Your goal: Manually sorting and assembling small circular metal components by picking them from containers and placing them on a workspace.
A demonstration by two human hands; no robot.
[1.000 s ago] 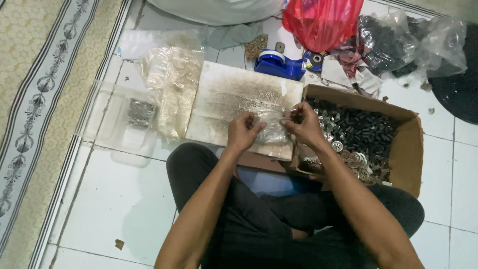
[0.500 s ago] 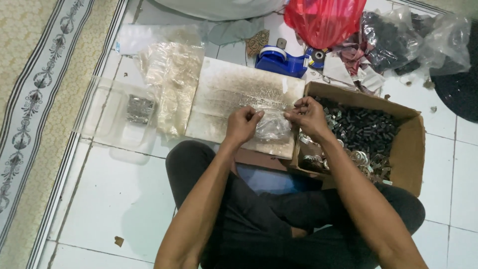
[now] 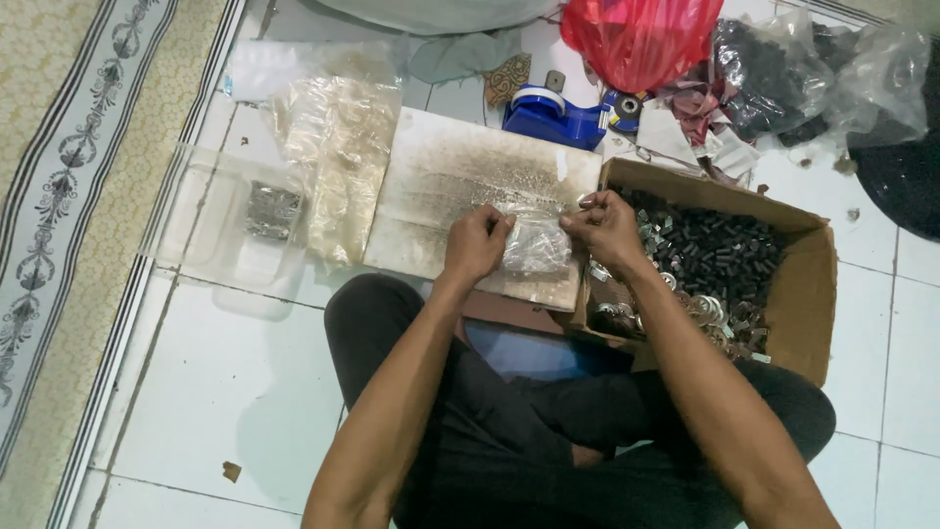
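A small clear plastic bag (image 3: 537, 245) with a dull load of little metal parts sits at the centre of the view, held just above the stained pale board (image 3: 441, 186). Its mouth runs along the top, from nine o'clock to three o'clock, and that edge is its long axis. The left hand (image 3: 477, 245) pinches the top corner on the nine o'clock side, fingers pressed together on the film. The right hand (image 3: 607, 227) pinches the opposite corner at three o'clock, fingers likewise closed on the plastic. The bag hangs between the two grips, towards six o'clock from both, and neither hand is clearly nearer to it.

At three o'clock from the bag stands an open cardboard box (image 3: 803, 294) filled with dark and silvery metal pieces. At nine o'clock lie crumpled clear bags (image 3: 338, 157) and a flat clear pouch (image 3: 269, 211) with a few parts in it. At twelve o'clock sit a blue tape dispenser (image 3: 553, 116) and a red plastic bag (image 3: 641, 39).
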